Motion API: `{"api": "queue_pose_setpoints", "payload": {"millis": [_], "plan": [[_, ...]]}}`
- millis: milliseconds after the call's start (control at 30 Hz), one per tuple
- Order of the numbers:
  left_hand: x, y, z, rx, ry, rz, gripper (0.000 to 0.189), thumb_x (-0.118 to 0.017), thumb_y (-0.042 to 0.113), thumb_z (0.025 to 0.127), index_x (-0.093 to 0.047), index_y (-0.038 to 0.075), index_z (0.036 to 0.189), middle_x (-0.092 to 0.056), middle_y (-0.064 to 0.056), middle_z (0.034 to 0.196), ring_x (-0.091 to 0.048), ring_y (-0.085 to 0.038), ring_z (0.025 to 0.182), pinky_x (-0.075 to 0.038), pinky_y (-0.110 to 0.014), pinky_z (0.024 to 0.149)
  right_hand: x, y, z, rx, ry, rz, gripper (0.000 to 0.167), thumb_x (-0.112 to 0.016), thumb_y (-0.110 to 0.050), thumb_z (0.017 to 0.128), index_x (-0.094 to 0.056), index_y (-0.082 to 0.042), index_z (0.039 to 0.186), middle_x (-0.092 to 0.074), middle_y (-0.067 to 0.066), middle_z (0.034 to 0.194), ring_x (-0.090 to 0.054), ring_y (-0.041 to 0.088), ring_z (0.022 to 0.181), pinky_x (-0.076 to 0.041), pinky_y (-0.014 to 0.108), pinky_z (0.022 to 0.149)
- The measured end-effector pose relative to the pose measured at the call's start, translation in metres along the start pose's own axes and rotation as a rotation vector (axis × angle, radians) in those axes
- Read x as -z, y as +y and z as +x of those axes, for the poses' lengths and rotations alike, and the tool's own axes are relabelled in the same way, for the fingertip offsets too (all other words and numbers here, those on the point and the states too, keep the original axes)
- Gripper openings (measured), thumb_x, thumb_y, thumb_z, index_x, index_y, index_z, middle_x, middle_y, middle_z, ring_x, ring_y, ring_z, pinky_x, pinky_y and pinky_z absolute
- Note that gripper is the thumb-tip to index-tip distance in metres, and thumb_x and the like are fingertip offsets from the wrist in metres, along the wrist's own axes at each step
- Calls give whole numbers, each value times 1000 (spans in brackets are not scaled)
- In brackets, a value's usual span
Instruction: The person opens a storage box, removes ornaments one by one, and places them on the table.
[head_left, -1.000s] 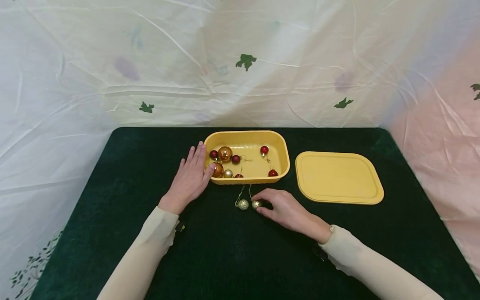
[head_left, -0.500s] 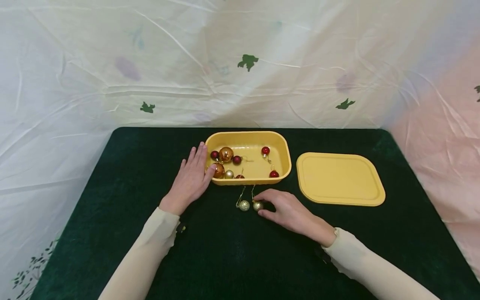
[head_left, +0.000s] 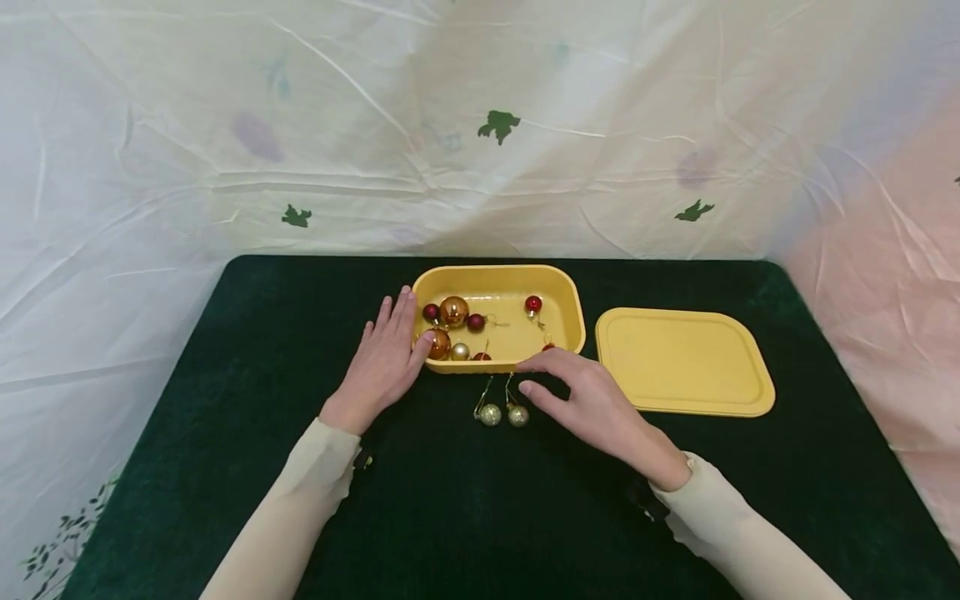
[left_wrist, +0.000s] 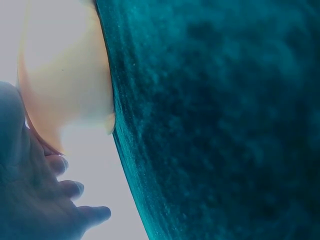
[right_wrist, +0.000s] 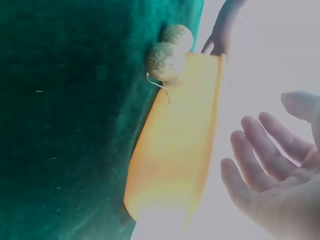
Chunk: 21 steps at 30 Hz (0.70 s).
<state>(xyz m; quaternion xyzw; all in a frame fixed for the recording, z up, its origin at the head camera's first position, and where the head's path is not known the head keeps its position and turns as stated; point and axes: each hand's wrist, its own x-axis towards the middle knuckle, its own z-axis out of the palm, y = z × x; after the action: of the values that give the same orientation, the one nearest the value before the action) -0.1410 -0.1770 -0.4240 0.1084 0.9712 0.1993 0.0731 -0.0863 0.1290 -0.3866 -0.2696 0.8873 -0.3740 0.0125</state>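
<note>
My left hand (head_left: 384, 354) rests with straight fingers against the left end of a yellow plastic box (head_left: 573, 321), its thumb over the rim. Inside the box lie two copper-coloured baubles (head_left: 453, 311), a small gold bauble (head_left: 460, 352) and several small red baubles (head_left: 533, 304). Two glittery gold baubles, a left one (head_left: 490, 415) and a right one (head_left: 518, 416), lie on the table just in front of the box, their hanging loops toward it. Above and right of them is my right hand (head_left: 600, 404), fingers spread and holding nothing; in the right wrist view its palm shows bare.
A yellow lid (head_left: 686, 362) lies flat to the right of the box. Dark green cloth (head_left: 450, 517) covers the table. A pale patterned curtain (head_left: 360, 125) hangs behind the table's far edge.
My right hand has let go of the right gold glitter bauble and moved up and slightly right, toward the box's front rim. The left hand keeps its place on the box.
</note>
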Motion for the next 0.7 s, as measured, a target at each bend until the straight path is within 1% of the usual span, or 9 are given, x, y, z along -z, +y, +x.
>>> {"api": "queue_pose_setpoints", "payload": {"millis": [167,300,400,500,700], "plan": [[-1,0,0,-1,3,-3,76,-32,51,111,3,13,167,9,-4,174,5,-32,159,-10,-63,124,1,2,13,-9,45,44,27,-69,-29,101,-73,-13,123,-70,2,123,-67,25,112,-56,50,93],[-1,1,0,-2,7,-5,75,-30,51,111,2,13,167,8,-4,174,4,-33,159,-10,-63,124,2,4,26,-7,50,67,29,-70,-29,101,-71,-13,126,-69,5,127,-66,26,114,-55,53,93],[-1,1,0,-1,8,-6,75,-30,52,111,2,13,167,8,-4,174,4,-33,159,-11,-63,124,3,5,36,-12,33,76,33,-71,-29,101,-70,-11,128,-69,6,129,-65,27,113,-54,53,93],[-1,1,0,-1,9,-6,75,-30,52,111,2,13,167,8,-4,174,4,-33,159,-11,-63,124,3,7,46,-32,-1,85,37,-70,-31,101,-69,-10,131,-69,6,130,-65,30,113,-53,53,95],[0,0,-1,-5,5,-10,75,-30,52,111,1,12,167,7,-5,174,4,-33,159,-12,-63,124,1,13,65,-65,-78,93,40,-70,-33,101,-68,-9,133,-68,6,132,-61,31,125,-49,51,105]]}}
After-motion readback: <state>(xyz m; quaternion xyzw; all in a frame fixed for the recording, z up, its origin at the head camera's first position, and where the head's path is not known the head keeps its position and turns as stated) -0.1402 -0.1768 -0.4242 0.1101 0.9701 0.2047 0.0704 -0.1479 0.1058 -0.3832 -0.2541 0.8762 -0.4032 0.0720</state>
